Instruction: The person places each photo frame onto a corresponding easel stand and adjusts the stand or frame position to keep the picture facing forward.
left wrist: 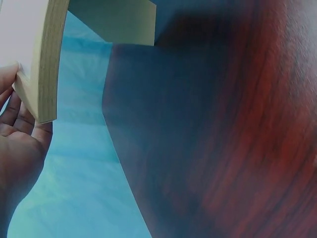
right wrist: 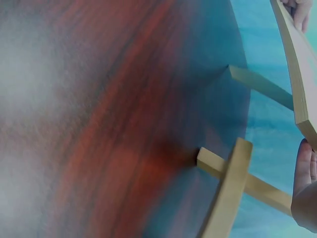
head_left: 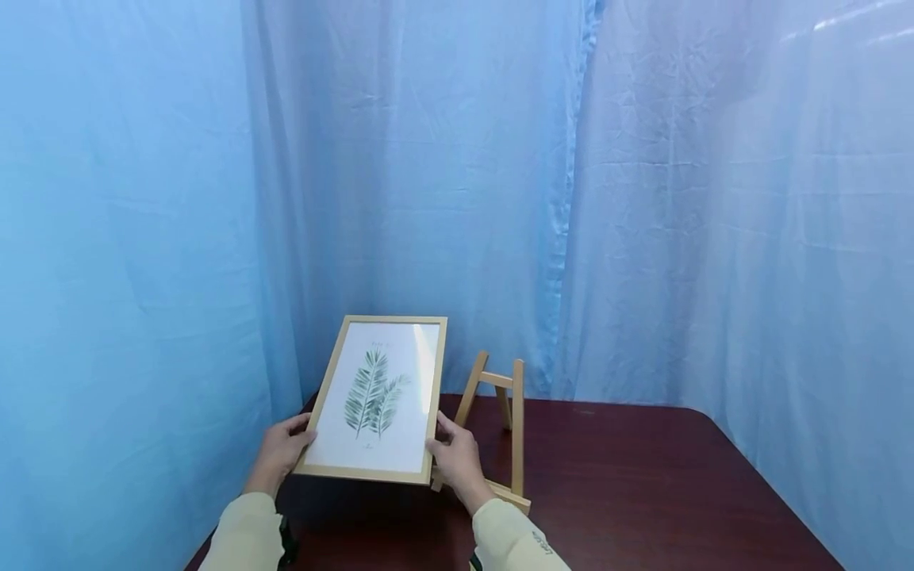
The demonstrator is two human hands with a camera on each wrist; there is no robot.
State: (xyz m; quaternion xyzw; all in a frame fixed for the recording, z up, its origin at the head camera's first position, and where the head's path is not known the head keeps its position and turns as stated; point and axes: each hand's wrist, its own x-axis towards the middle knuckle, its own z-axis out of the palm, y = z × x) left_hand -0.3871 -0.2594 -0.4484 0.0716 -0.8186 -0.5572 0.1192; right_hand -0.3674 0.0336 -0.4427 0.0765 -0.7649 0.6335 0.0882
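Left hand (head_left: 282,448) and right hand (head_left: 460,460) are gripping opposite sides of a tilted, pale wooden picture frame (head_left: 364,474), which is holding a green leaf print (head_left: 371,396) above the dark red-brown table (head_left: 628,476), just left of the wooden easel (head_left: 517,428). Only the head view is showing the leaves; the left wrist view is showing the frame's grained edge, thumb in front, fingers behind, with blue curtain (left wrist: 74,173) hanging beyond.

The picture frame (left wrist: 48,59) looks like smooth, matt wood with fine grain; its print (head_left: 371,396) looks like paper under a glossy front (head_left: 427,349). The easel (head_left: 517,428) is smooth wood. The table (head_left: 628,476) has streaky wood grain with a sheen. The curtains (head_left: 457,159) are creased, satiny cloth.
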